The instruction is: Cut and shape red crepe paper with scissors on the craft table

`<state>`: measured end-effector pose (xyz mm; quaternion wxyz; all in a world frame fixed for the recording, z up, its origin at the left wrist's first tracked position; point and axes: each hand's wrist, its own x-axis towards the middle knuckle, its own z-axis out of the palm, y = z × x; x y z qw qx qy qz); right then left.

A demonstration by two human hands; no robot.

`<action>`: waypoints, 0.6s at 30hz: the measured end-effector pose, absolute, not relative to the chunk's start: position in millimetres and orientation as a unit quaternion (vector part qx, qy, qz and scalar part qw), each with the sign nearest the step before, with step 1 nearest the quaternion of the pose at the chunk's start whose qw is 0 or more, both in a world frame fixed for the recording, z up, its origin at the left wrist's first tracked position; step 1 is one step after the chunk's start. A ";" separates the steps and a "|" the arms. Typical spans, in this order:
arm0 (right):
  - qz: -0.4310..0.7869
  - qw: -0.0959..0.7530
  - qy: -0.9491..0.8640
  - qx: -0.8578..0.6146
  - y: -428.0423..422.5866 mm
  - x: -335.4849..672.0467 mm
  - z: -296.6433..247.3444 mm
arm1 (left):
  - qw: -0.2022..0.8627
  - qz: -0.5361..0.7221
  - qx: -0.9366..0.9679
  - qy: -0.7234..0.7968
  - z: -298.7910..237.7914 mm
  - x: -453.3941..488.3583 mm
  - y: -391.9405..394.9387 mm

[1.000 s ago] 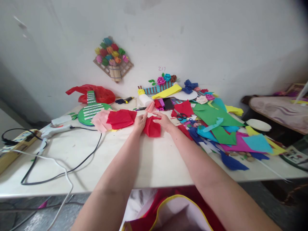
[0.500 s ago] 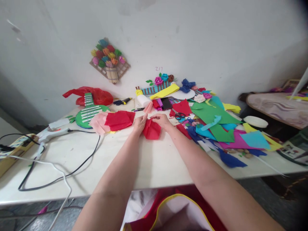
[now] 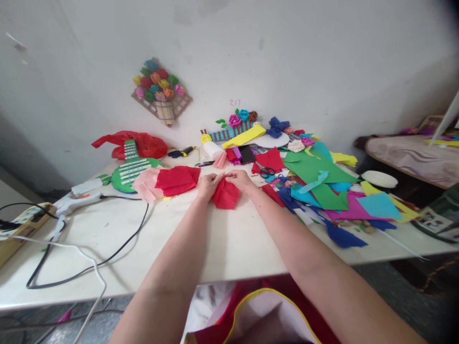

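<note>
A piece of red crepe paper hangs between my hands above the white table, its upper edge gathered. My left hand pinches that edge from the left, fingers closed. From the right, my right hand grips the same edge between thumb and fingers. Just left of my left hand lie red crepe sheets and pale pink crepe paper. A folded pink piece and a white roll are behind my hands. Dark scissors rest on red paper to the right.
A green guitar-shaped craft lies at left, near a glue gun with a black cable looping over the table. Coloured paper, including a green sheet, piles up at right. A white bowl stands beyond.
My left fingers have folded down closer to the paper's gathered edge; the thumb pointed up before. Both hands still hold the red paper at nearly the same spot. The view shifts slightly.
</note>
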<state>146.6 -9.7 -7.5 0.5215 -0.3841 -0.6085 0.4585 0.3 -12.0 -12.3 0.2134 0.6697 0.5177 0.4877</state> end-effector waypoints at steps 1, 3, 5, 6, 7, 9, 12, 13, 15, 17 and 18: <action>0.459 0.523 -0.607 -0.384 -10.0 146.6 -7.2 | 0.211 0.488 0.669 0.519 -11.9 0.4 -12.4; 0.454 0.526 -0.607 -0.387 -10.6 146.6 -6.5 | 0.205 0.488 0.667 0.524 -11.3 0.6 -12.8; 0.446 0.526 -0.607 -0.394 -11.1 146.6 -6.0 | 0.194 0.487 0.668 0.527 -11.1 0.5 -12.4; 0.445 0.526 -0.607 -0.396 -11.3 146.5 -5.8 | 0.188 0.488 0.670 0.527 -11.2 0.3 -11.9; 0.447 0.525 -0.606 -0.396 -11.5 146.5 -5.6 | 0.181 0.489 0.671 0.527 -11.6 0.1 -11.3; 0.455 0.523 -0.606 -0.391 -11.8 146.8 -5.4 | 0.172 0.492 0.675 0.523 -12.8 -0.5 -9.7; 0.467 0.516 -0.612 -0.376 -12.5 148.3 -5.2 | 0.169 0.495 0.671 0.526 -14.4 -1.0 -8.1; 0.469 0.513 -0.614 -0.374 -12.7 149.1 -5.1 | 0.168 0.494 0.669 0.530 -14.6 -1.0 -8.1; 0.472 0.504 -0.621 -0.371 -13.0 150.6 -5.0 | 0.164 0.493 0.663 0.539 -14.0 -0.6 -8.8; 0.475 0.496 -0.628 -0.366 -12.9 151.7 -5.1 | 0.160 0.490 0.660 0.547 -12.6 0.2 -10.3; 0.478 0.492 -0.630 -0.364 -12.8 152.0 -5.2 | 0.159 0.487 0.659 0.550 -11.7 0.6 -11.2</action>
